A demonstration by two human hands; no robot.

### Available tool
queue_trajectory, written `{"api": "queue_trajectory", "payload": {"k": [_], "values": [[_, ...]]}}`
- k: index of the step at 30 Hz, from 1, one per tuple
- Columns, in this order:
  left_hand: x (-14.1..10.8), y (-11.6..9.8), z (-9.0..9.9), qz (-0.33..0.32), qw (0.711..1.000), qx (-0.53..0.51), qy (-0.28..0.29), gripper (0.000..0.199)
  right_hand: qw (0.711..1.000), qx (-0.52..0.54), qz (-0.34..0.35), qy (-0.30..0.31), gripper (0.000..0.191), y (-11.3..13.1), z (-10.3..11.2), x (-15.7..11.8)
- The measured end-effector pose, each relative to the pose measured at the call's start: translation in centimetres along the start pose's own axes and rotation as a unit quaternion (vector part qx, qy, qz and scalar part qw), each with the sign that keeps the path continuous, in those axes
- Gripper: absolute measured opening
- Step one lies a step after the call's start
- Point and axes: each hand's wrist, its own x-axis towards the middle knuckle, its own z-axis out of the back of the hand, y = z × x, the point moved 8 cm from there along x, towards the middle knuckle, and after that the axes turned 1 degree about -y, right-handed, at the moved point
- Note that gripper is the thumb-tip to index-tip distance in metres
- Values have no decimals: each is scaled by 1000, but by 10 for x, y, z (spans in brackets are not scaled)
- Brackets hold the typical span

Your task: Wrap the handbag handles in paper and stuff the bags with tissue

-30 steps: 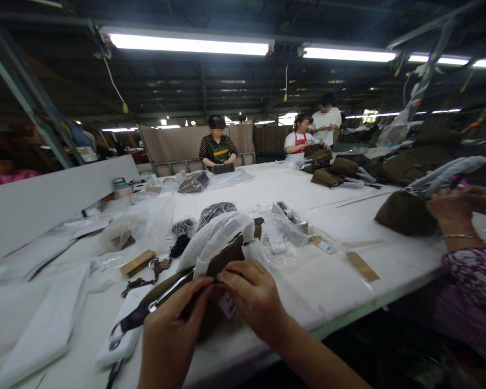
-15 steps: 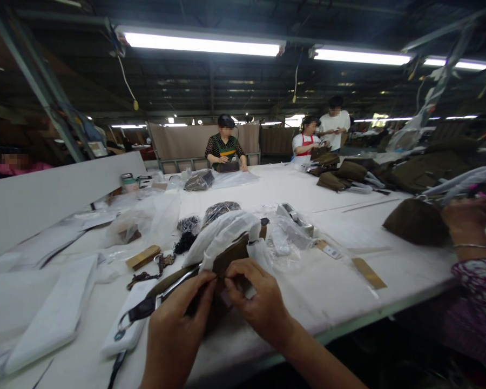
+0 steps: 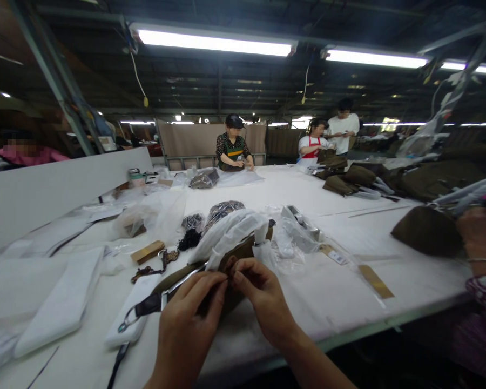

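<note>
An olive-brown handbag (image 3: 245, 249) lies on the near part of the table, its handle in white wrapping (image 3: 230, 232). A silver zipper (image 3: 190, 278) runs along its left side to a dark tab with a metal ring (image 3: 125, 321). Over the bag's opening, my left hand (image 3: 194, 319) is closed, thumb and finger pinched together. My right hand (image 3: 263, 294) pinches just beside it, fingertips almost touching the left ones. A small brown piece (image 3: 230, 265) shows at the fingertips. What each pinch holds is too small and partly hidden.
A white folded stack (image 3: 60, 302) and a tan block (image 3: 148, 252) lie left. Clear plastic bags and a tape dispenser (image 3: 302, 221) sit beyond the handbag. At right, a co-worker's hand (image 3: 481, 232) is by a brown bag (image 3: 427, 231). More people work across the table.
The view has swung slightly left, shifting everything rightward. Both hands stay pinched close together over the bag. A brown piece now shows above the fingertips, where a thin dark strand was between them.
</note>
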Motion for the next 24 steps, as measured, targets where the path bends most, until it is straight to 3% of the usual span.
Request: {"api": "queue_trajectory", "payload": {"k": [8, 18, 24], "values": [[-2, 2, -3, 19, 1000, -15, -2, 11, 996, 82, -37, 10, 16, -18, -7, -6], [-2, 4, 0, 32, 999, -19, -13, 11, 996, 69, -43, -26, 17, -31, 4, -5], [-1, 3, 0, 27, 999, -25, -9, 12, 1000, 2, 2, -12, 9, -21, 4, -2]]}}
